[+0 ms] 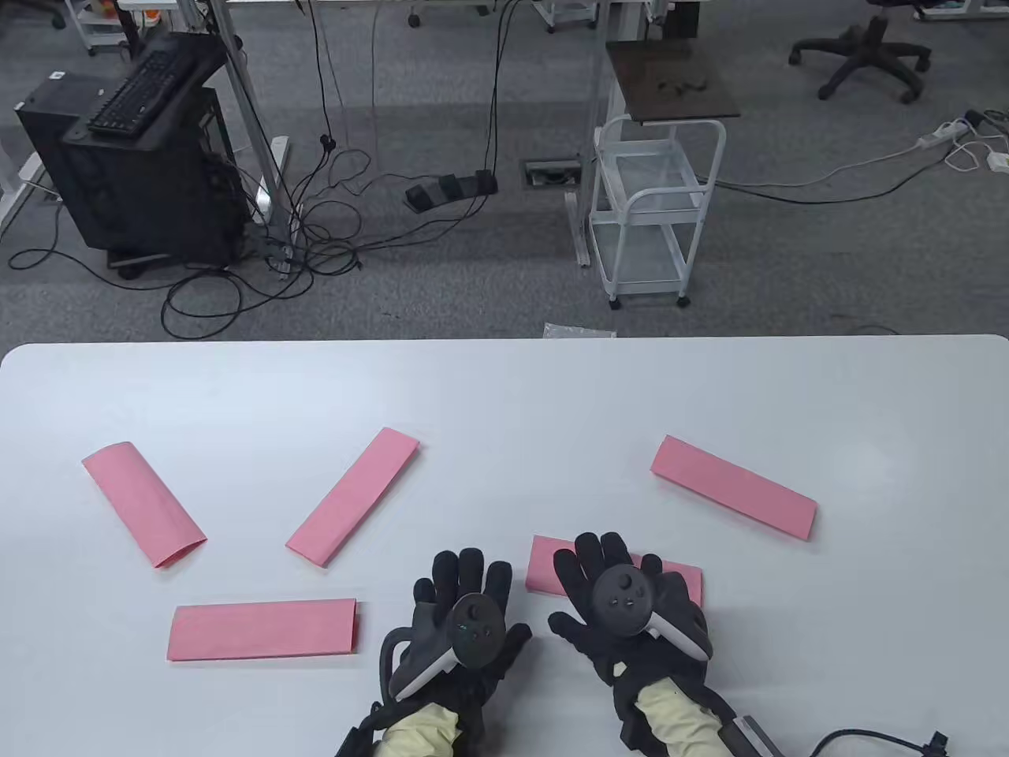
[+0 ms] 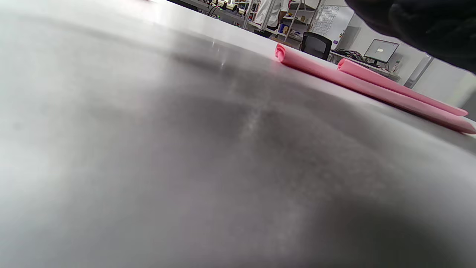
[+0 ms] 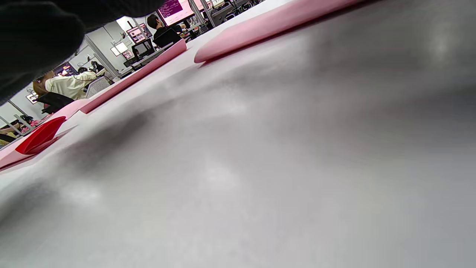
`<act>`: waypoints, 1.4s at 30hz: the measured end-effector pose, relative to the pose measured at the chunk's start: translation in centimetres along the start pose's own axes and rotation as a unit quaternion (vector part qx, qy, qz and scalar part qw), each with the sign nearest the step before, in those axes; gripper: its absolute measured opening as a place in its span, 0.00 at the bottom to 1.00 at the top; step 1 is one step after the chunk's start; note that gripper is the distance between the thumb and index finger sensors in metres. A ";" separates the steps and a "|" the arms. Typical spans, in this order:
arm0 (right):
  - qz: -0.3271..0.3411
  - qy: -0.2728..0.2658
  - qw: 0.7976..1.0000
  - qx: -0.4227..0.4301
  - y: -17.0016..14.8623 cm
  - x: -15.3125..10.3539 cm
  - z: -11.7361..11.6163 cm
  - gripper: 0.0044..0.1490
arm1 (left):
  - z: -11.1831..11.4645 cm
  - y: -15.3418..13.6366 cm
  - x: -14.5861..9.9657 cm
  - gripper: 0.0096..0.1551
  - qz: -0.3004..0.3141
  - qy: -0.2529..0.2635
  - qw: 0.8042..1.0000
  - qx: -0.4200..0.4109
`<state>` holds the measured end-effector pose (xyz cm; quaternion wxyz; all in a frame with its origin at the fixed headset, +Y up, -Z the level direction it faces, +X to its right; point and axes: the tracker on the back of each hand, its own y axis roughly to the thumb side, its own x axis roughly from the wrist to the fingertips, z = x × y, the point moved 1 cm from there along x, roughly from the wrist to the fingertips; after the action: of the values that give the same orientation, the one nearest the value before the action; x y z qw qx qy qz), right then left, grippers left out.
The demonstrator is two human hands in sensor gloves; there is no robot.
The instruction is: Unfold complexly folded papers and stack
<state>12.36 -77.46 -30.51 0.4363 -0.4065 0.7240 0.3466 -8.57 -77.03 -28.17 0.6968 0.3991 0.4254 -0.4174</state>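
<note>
White table [image 1: 504,394]: right grip [image 1: 623,603] flat (fingers straight) on crosswise-lying pink paper [image 1: 542,569]; left grip [image 1: 465,623] relaxed.

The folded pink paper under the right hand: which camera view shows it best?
The table view shows it best: the folded pink paper lies flat, both ends visible beside the right hand resting on it. The wrist views show pink strips only edge-on; I cannot tell whether any of them is this paper.

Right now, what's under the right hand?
A folded pink paper lies on the table under the right hand. Only its two ends show on either side; the hand covers its middle, so contact can't be confirmed.
</note>
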 end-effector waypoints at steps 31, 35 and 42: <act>-0.150 0.113 0.981 -0.036 -2.9 5.2 1.8 0.56 | -0.1 0.1 -0.4 0.45 0.000 -0.008 1.000 -0.021; -0.099 0.119 0.985 -0.076 -1.8 5.5 1.9 0.53 | -0.1 0.2 -0.4 0.45 0.000 -0.010 1.000 -0.020; -0.063 0.100 0.978 -0.171 -0.4 5.7 1.5 0.50 | 0.0 0.4 -0.5 0.45 0.002 -0.016 1.000 -0.017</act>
<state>11.60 -77.96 -36.38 0.3072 -0.5526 0.6669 0.3945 -8.33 -76.81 -27.66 0.7107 0.3812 0.4209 -0.4152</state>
